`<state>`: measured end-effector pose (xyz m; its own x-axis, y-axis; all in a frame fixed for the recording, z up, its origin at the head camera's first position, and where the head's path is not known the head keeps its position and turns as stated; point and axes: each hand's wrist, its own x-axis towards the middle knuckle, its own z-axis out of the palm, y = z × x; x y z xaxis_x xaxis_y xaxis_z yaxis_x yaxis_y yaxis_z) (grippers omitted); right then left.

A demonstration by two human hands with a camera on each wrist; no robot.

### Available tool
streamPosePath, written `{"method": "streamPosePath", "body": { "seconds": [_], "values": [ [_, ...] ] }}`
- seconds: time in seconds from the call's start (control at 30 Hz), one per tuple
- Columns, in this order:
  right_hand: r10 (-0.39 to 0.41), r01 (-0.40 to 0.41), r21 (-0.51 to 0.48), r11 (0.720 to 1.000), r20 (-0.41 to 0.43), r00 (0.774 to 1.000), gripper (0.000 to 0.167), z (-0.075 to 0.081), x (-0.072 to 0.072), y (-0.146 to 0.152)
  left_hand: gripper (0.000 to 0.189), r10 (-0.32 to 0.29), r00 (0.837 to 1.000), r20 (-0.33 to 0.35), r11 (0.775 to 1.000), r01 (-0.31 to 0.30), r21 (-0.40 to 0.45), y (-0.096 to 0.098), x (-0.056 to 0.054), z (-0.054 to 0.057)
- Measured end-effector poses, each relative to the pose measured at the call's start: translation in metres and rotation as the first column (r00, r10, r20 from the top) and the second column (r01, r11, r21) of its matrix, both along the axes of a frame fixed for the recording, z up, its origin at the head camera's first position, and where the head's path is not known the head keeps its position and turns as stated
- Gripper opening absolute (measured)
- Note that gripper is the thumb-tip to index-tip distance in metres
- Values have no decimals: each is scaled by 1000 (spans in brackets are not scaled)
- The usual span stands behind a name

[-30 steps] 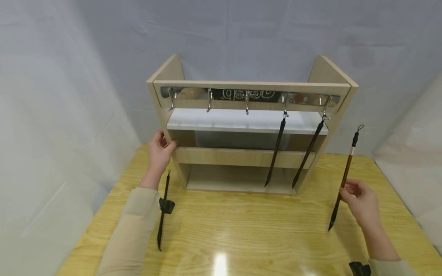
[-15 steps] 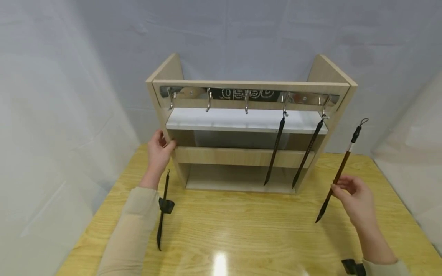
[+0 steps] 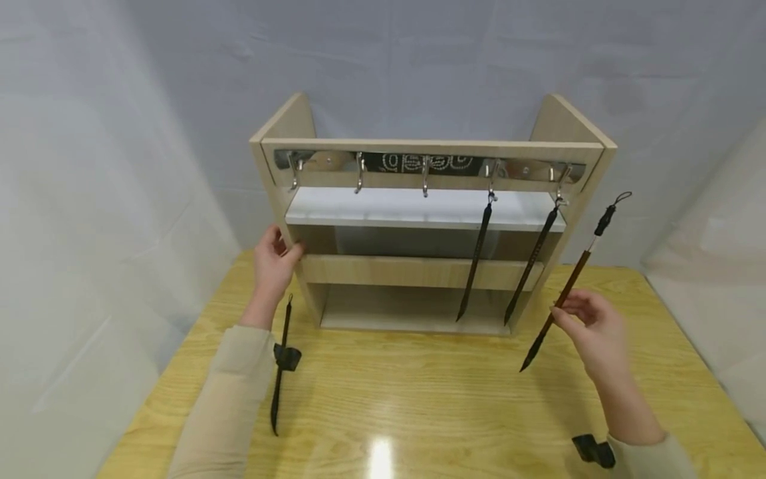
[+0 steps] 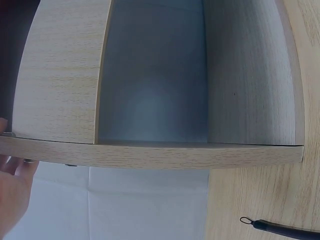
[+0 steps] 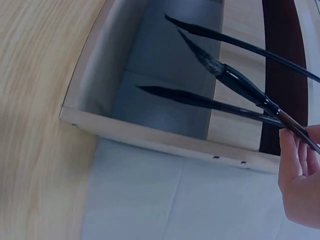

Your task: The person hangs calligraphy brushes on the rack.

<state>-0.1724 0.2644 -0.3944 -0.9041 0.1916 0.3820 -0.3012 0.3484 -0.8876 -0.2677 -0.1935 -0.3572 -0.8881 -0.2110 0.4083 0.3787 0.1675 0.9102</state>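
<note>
My right hand (image 3: pixel 589 332) pinches a brown-handled calligraphy brush (image 3: pixel 572 278) by its middle, just right of a wooden shelf rack (image 3: pixel 419 271). The brush leans, loop end up and right, dark tip down and left. In the right wrist view its bristle tip (image 5: pixel 202 55) crosses in front of two hanging brushes. My left hand (image 3: pixel 274 269) grips the rack's left side panel (image 4: pixel 150 155), thumb at the front edge, other fingers partly hidden behind. Two dark brushes, one inner (image 3: pixel 477 259) and one outer (image 3: pixel 531 263), hang by loops from the two rightmost metal hooks.
Three bare hooks, the middle one (image 3: pixel 425 176) included, line the rack's left and centre. Another brush (image 3: pixel 279 392) lies on a black rest (image 3: pixel 288 358) beside my left forearm. A second black rest (image 3: pixel 594 451) is by my right sleeve on the wooden table (image 3: pixel 413 392).
My right hand has moved left and away from me with the brush, towards the rack, and the brush leans further over. The left hand keeps its grip on the side panel.
</note>
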Motion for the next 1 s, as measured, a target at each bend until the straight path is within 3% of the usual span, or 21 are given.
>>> {"method": "streamPosePath", "body": {
  "seconds": [0.13,0.17,0.23,0.37,0.43,1.0],
  "values": [
    [86,-91,-109,990,-47,995,24,-28,-24,16,41,6,1000,-10,1000,-6,2,0,0,0],
    [60,-60,-52,997,-14,998,24,-23,-23,13,41,6,1000,-13,1000,-6,5,0,0,0],
    [53,-53,-50,997,-12,999,22,-13,-19,2,40,8,1000,-14,1000,-8,6,1,0,1],
    [-19,14,88,996,55,998,22,33,4,-35,40,5,1000,-2,1000,-5,-2,6,9,11],
    [-18,12,98,995,62,998,23,42,6,-45,40,4,1000,3,1000,-4,-5,9,15,16],
    [190,-192,33,981,69,979,23,43,-8,-80,41,11,999,33,1000,-11,-25,12,19,20]
  ]
}}
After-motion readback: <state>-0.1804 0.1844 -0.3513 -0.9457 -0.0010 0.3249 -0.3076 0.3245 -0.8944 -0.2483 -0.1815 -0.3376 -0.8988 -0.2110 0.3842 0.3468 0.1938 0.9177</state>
